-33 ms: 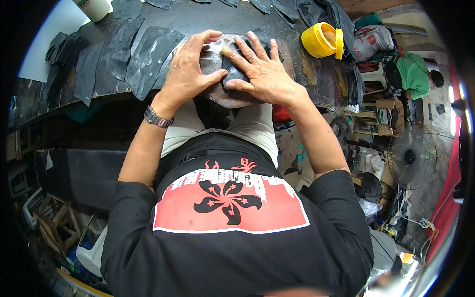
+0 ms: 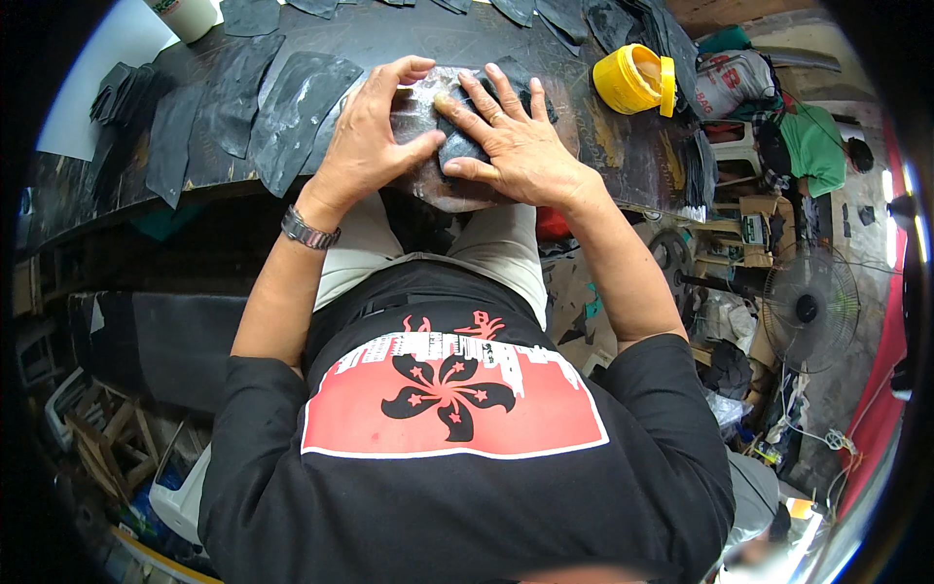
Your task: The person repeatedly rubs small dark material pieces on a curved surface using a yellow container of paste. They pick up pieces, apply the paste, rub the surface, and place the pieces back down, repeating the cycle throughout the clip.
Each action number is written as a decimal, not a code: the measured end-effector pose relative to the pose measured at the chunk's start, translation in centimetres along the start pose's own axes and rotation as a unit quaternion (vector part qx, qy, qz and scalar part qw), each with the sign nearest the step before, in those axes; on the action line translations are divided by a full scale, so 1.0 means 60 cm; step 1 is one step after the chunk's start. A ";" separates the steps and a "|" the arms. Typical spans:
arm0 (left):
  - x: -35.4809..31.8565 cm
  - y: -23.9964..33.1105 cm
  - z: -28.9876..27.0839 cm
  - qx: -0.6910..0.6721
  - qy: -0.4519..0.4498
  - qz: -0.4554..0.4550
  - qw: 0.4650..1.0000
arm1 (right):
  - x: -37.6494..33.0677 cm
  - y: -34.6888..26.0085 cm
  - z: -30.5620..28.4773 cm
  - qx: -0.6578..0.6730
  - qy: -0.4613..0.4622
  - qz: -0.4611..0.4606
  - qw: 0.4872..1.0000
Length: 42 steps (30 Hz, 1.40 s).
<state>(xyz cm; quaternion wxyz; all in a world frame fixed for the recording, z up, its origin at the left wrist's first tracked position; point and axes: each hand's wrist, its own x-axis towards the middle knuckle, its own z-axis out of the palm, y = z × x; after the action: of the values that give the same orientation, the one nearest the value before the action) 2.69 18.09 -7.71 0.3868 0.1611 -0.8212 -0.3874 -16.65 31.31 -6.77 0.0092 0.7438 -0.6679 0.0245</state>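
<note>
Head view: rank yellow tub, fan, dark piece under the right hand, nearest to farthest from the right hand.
From the right hand:
1. Dark piece: directly under the hand, touching.
2. Yellow tub: on the table, to the hand's right.
3. Fan: far right, off the table.

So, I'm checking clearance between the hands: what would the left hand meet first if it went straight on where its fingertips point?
Probably the fingers of the right hand, across a gap over the brownish slab; depth is unclear, so the left hand might pass above.
</note>
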 end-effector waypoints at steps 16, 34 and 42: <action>0.079 -0.057 0.004 0.142 -0.205 0.088 0.964 | -0.062 -0.030 -0.001 0.056 0.001 -0.010 0.998; 0.174 -0.058 0.080 0.186 -0.219 0.003 0.958 | -0.061 0.019 0.015 -0.001 0.068 0.125 0.990; 0.222 -0.050 0.082 0.236 -0.306 0.043 0.921 | -0.088 -0.037 -0.011 0.193 0.043 0.032 0.980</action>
<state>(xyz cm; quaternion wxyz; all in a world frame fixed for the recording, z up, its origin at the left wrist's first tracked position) -9.83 11.14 -5.15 0.0837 0.0858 -0.9734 -0.1954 -15.03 36.80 -6.32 -0.1067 0.7078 -0.6732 0.1854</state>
